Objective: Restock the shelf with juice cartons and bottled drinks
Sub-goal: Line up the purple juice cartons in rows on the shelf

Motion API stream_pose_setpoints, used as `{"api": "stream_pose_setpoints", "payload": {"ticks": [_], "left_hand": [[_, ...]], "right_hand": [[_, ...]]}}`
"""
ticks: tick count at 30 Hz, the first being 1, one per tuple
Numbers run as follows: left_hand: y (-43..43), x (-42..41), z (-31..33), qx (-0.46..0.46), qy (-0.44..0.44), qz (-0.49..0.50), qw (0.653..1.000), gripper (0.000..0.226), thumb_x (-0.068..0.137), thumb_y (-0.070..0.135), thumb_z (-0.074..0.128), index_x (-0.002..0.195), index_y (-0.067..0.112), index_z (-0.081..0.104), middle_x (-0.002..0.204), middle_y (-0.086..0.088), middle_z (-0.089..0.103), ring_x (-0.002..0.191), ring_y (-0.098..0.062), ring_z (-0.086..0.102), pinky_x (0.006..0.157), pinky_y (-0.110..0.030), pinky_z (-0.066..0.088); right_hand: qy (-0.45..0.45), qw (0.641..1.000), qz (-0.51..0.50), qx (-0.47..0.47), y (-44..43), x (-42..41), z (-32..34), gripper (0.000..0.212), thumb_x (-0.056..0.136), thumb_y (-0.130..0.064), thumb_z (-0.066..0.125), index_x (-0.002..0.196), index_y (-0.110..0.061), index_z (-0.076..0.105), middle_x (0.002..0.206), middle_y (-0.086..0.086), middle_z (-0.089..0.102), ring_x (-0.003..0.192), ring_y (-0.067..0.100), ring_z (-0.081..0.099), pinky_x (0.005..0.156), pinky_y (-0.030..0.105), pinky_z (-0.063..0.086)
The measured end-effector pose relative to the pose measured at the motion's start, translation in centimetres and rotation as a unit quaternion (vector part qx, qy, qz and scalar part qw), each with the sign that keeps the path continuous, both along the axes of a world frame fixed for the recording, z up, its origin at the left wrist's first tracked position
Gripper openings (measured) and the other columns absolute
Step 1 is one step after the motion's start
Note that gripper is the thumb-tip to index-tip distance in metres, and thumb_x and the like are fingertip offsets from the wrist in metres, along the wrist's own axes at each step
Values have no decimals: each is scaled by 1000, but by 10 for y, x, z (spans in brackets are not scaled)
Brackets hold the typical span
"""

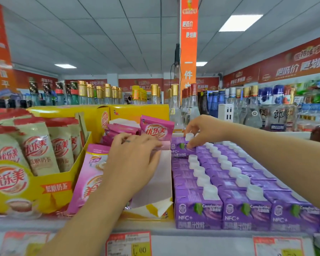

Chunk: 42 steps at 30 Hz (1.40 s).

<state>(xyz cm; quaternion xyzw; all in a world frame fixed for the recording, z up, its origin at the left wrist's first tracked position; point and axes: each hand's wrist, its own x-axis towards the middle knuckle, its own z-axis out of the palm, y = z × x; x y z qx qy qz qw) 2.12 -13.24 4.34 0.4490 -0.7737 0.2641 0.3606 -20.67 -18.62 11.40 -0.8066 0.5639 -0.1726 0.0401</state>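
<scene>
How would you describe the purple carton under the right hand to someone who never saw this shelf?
On the shelf, the purple juice cartons fill the right side. Follow their leftmost row, beside the pink packets, to the back. Only the last carton there has its white cap pinched by the right hand.
</scene>
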Motion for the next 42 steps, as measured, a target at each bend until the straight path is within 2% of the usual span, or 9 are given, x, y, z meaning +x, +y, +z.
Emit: {"api": "stream_pose_setpoints", "payload": {"ticks": [2, 4, 11, 14, 17, 20, 27, 37, 42], "left_hand": [[0, 0, -1, -3, -3, -8, 1000, 36, 83, 40, 38, 93, 32, 72, 98, 16, 70, 84, -12, 66, 83, -32, 27], [0, 0, -2, -8, -5, -13, 1000, 35, 83, 39, 39, 93, 32, 72, 98, 15, 70, 83, -13, 66, 83, -32, 27], [0, 0, -3, -12, -1, -11, 1000, 35, 83, 39, 39, 95, 32, 72, 99, 15, 70, 85, -13, 66, 84, -32, 26], [-1, 0, -4, -17, 1, -11, 1000, 32, 83, 37, 43, 95, 32, 72, 100, 14, 70, 86, -13, 66, 85, -32, 26], [-1, 0, -5, -14, 4, -11, 1000, 24, 81, 34, 53, 95, 32, 72, 101, 14, 70, 88, -14, 66, 87, -32, 25], [0, 0, -5, -14, 8, -13, 1000, 22, 80, 32, 55, 94, 32, 72, 101, 13, 70, 88, -14, 67, 87, -32, 25], [1, 1, -5, -9, 10, -14, 1000, 33, 83, 38, 41, 96, 33, 71, 102, 14, 69, 90, -13, 66, 88, -31, 26], [4, 0, -3, 2, 12, -8, 1000, 26, 80, 34, 52, 96, 34, 72, 103, 13, 71, 90, -14, 67, 88, -31, 25], [15, -4, 3, 33, 45, -14, 998, 32, 86, 35, 45, 107, 29, 69, 114, 12, 66, 109, -17, 59, 92, -31, 25]], "right_hand": [[-5, 999, 2, 52, -6, 3, -2, 35, 78, -19, 79, 106, -15, 58, 88, -1, 62, 61, 7, 65, 56, 12, 50], [-4, 995, 4, 103, -10, 3, -4, 32, 79, -20, 78, 105, -12, 61, 83, 0, 66, 69, 11, 67, 68, 19, 56], [54, 985, 3, 162, -16, -3, -12, 26, 91, -38, 60, 112, -24, 68, 114, -5, 65, 102, 18, 59, 83, 25, 48], [50, 986, 3, 161, -18, -6, -15, 25, 92, -38, 60, 111, -24, 69, 109, -8, 66, 97, 15, 59, 83, 24, 48], [12, 997, 2, 72, -25, -10, -10, 19, 91, -33, 62, 102, -21, 72, 95, -14, 68, 88, 10, 61, 86, 25, 49], [29, 999, -5, -14, -36, -8, -6, 25, 91, -28, 62, 112, -15, 69, 112, -3, 68, 96, 11, 60, 93, 24, 44], [187, 982, -35, 8, -52, 5, -24, 38, 93, -29, 60, 126, -9, 59, 125, 7, 61, 111, 22, 56, 86, 22, 37], [125, 985, -17, -118, -17, -1, -8, 21, 92, -24, 59, 109, -12, 64, 106, 3, 66, 95, 18, 61, 86, 33, 50], [73, 962, -1, -265, 37, -20, 7, 22, 95, -19, 55, 115, -10, 60, 111, 0, 54, 99, 17, 52, 86, 27, 41]]}}
